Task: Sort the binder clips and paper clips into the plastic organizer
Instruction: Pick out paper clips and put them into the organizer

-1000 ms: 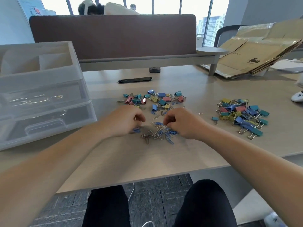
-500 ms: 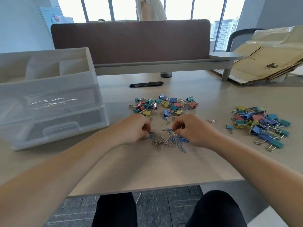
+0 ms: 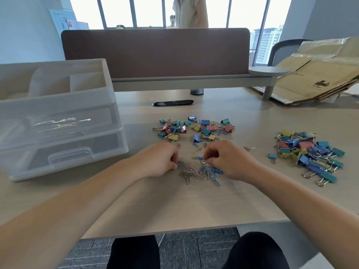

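A heap of silver and blue paper clips (image 3: 202, 171) lies on the desk between my hands. My left hand (image 3: 161, 160) has its fingers curled and pinches blue paper clips at the heap's left edge. My right hand (image 3: 227, 160) is curled over the heap's right side and pinches paper clips at its fingertips. Behind the hands lies a pile of small coloured binder clips (image 3: 194, 129). A pile of larger binder clips (image 3: 308, 152) is at the right. The translucent plastic organizer (image 3: 58, 121), with two drawers and open top compartments, stands at the left.
A brown desk divider (image 3: 155, 53) closes the back of the desk. A black cable slot (image 3: 172, 103) sits in the desktop. Flattened cardboard boxes (image 3: 318, 78) are stacked at the back right. The desk's front edge (image 3: 174, 232) runs above my knees.
The camera view has tilted so that everything sits lower and further right in the frame. Both hands stay at the paper clip heap, with the fingers working slightly.
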`<action>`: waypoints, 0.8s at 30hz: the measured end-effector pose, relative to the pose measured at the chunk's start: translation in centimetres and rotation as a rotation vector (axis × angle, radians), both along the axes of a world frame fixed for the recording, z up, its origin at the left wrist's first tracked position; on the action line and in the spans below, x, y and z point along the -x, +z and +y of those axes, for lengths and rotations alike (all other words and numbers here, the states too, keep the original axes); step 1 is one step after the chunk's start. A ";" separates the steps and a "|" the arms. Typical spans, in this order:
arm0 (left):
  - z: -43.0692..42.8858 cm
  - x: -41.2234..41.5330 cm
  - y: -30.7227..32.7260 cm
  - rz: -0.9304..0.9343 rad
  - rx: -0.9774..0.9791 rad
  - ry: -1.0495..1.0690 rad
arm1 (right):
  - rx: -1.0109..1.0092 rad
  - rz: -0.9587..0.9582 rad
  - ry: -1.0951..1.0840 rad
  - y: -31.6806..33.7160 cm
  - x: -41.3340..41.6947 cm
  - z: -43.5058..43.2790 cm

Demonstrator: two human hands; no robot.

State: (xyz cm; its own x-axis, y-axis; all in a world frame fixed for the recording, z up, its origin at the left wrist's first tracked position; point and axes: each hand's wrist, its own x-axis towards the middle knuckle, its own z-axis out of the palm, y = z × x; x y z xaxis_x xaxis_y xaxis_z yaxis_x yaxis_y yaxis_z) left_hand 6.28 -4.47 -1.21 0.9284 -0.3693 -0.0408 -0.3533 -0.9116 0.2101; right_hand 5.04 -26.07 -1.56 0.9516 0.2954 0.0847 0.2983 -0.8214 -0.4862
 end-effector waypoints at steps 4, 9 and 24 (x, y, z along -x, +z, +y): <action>-0.2 0.1 0.2 -0.007 -0.016 -0.012 | -0.007 -0.005 0.027 -0.1 -0.1 0.5; 0.0 0.2 0.2 -0.021 0.024 -0.024 | -0.007 -0.004 0.038 -0.2 0.0 0.8; 2.5 0.0 2.2 -0.058 0.323 0.065 | -0.016 0.042 0.074 0.4 -0.6 3.3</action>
State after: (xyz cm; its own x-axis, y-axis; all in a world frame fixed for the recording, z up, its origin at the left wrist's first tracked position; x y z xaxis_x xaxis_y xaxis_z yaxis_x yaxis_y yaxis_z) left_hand 6.32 -1.93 0.97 0.9478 -0.2945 0.1221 -0.3164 -0.8223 0.4730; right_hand 5.59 -22.79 -1.21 0.9299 0.3643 0.0504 0.3371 -0.7898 -0.5124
